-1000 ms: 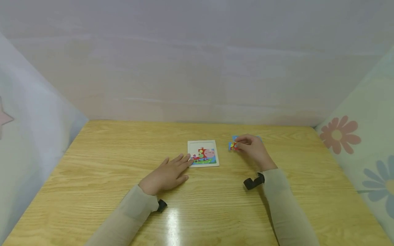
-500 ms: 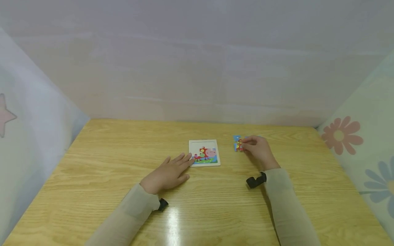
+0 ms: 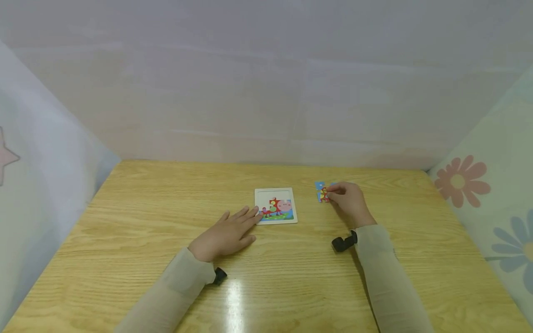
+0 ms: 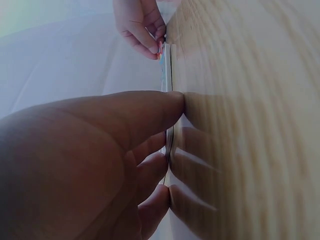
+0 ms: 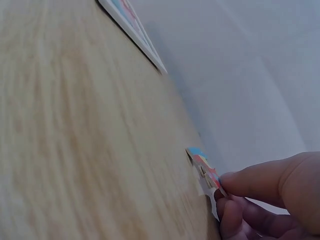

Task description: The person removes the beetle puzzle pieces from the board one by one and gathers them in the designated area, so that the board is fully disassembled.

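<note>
My left hand [image 3: 225, 235] lies spread on the table, its fingertips at the lower left corner of a white puzzle tray [image 3: 294, 208]. Joined pieces with a pink pig's face and a red shape [image 3: 284, 206] fill the tray's lower part; the upper part shows bare white. To the right, my right hand [image 3: 350, 201] pinches a red, yellow and blue jigsaw piece [image 3: 323, 195] between thumb and fingers. In the right wrist view this jigsaw piece [image 5: 205, 166] is tilted, one edge raised. A blue jigsaw piece [image 3: 319, 185] shows just behind it.
The wooden table [image 3: 283, 277] ends at a pale cloth backdrop [image 3: 266, 92]. More blue shows partly hidden behind my right hand. Side cloths carry a pink flower [image 3: 458, 181] and a blue flower [image 3: 520, 245]. Each wrist wears a black camera mount [image 3: 343, 243].
My right hand has shifted slightly right with the pinched jigsaw piece, mostly in the first half second. The blue piece behind it shows more. My left hand stays at the tray's corner.
</note>
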`<state>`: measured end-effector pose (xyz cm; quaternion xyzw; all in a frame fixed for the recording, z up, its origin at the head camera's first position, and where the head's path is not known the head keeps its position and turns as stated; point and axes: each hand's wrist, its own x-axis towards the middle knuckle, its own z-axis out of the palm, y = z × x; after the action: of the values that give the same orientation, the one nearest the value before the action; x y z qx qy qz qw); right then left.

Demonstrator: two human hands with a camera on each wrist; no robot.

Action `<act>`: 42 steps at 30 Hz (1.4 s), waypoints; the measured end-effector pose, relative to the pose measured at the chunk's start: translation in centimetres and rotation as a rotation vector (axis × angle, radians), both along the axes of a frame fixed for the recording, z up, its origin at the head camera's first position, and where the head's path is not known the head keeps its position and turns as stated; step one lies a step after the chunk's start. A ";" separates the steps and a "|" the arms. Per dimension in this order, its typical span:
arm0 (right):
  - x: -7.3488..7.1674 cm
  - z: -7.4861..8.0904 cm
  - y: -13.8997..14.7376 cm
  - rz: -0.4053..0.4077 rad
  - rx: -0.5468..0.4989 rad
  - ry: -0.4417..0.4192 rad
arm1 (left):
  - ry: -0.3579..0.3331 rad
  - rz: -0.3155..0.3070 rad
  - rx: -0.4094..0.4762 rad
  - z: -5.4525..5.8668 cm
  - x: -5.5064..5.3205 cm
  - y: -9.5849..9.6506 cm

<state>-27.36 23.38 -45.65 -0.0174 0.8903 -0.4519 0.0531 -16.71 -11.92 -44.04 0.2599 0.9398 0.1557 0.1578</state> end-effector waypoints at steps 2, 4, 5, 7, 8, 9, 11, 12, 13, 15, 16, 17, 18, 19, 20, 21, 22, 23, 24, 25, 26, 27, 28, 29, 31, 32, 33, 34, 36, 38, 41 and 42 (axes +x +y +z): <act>0.0 -0.1 0.0 0.000 0.017 0.009 | 0.003 -0.002 0.001 -0.1 0.0 0.0; 0.0 -0.1 0.1 0.007 0.034 0.019 | 0.008 -0.006 0.001 -0.1 0.0 0.0; 0.1 -0.1 0.1 0.008 0.039 0.024 | 0.008 -0.007 0.000 -0.1 0.0 0.0; 0.1 -0.2 0.1 0.010 0.042 0.030 | 0.007 -0.006 -0.001 -0.1 0.0 0.0; 0.1 -0.1 0.1 0.016 0.046 0.032 | 0.007 -0.006 -0.002 -0.1 0.0 0.0; 0.1 -0.1 0.0 0.016 0.049 0.032 | 0.006 -0.005 -0.002 -0.1 0.0 0.0; 0.1 0.0 0.0 0.023 0.045 0.034 | 0.002 -0.002 -0.003 0.0 0.0 -0.1; 0.1 0.0 -0.1 0.026 0.049 0.037 | 0.000 -0.001 -0.001 0.0 0.0 -0.1; 0.1 0.0 -0.1 0.025 0.050 0.040 | 0.000 0.000 0.000 0.1 0.0 -0.1; 0.1 0.0 -0.4 0.026 0.051 0.053 | -0.002 0.000 -0.001 0.1 0.0 -0.2; 0.1 0.1 -0.5 0.028 0.043 0.059 | -0.002 0.000 -0.002 0.0 0.0 -0.2; 0.2 0.1 -0.7 0.028 0.039 0.068 | -0.002 0.000 -0.003 0.0 -0.1 -0.3; 0.3 0.3 -0.8 0.027 0.031 0.069 | -0.002 0.000 -0.004 -0.1 -0.1 -0.3; 0.3 0.4 -1.0 0.027 0.020 0.071 | -0.001 0.000 -0.005 -0.1 -0.1 -0.3; 0.4 0.6 -1.2 0.032 0.009 0.067 | -0.002 0.001 -0.004 -0.1 -0.1 -0.3; 0.5 0.8 -1.5 0.043 0.004 0.069 | -0.001 0.001 -0.002 -0.2 -0.1 -0.3; 0.6 0.9 -1.7 0.051 -0.004 0.064 | -0.001 0.002 0.000 -0.2 -0.1 -0.3; 0.8 1.1 -1.9 0.063 -0.005 0.061 | 0.000 0.001 0.001 -0.2 -0.1 -0.3; 0.9 1.3 -2.2 0.073 -0.010 0.056 | 0.000 0.001 0.002 -0.2 -0.1 -0.3; 1.0 1.5 -2.4 0.089 -0.006 0.057 | 0.002 0.001 0.003 -0.2 -0.1 -0.3; 1.2 1.6 -2.7 0.109 -0.007 0.062 | 0.003 0.001 0.006 -0.2 -0.1 -0.2; 1.4 1.8 -2.9 0.123 -0.009 0.068 | 0.005 0.000 0.007 -0.2 -0.1 -0.2; 1.6 1.9 -3.2 0.137 -0.011 0.070 | 0.005 -0.001 0.006 -0.2 -0.1 -0.2; 1.8 2.0 -3.5 0.152 -0.010 0.077 | 0.004 -0.001 0.007 -0.2 -0.1 -0.1; 2.2 2.2 -4.2 0.180 -0.005 0.096 | 0.003 -0.001 0.010 -0.2 -0.1 0.0; 2.4 2.3 -4.5 0.192 0.000 0.107 | 0.002 -0.001 0.010 -0.2 -0.1 0.0; 2.7 2.4 -4.8 0.201 0.000 0.111 | 0.001 0.000 0.010 -0.2 -0.1 0.1; 2.9 2.5 -5.1 0.216 0.006 0.123 | -0.001 0.001 0.008 -0.2 0.0 0.1; 3.2 2.7 -5.8 0.241 0.008 0.142 | -0.001 0.003 0.006 -0.2 0.0 0.2; 3.4 2.8 -6.4 0.263 0.006 0.149 | -0.004 0.006 0.008 -0.1 0.0 0.2; 3.5 2.8 -7.3 0.278 0.001 0.133 | -0.001 0.007 0.011 -0.1 0.0 0.1; 3.5 2.7 -7.6 0.283 0.002 0.125 | 0.000 0.008 0.012 -0.1 0.0 0.1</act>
<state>-23.84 15.83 -42.90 -0.1709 0.8809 -0.4372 0.0606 -16.67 -11.81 -44.15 0.2570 0.9399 0.1621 0.1556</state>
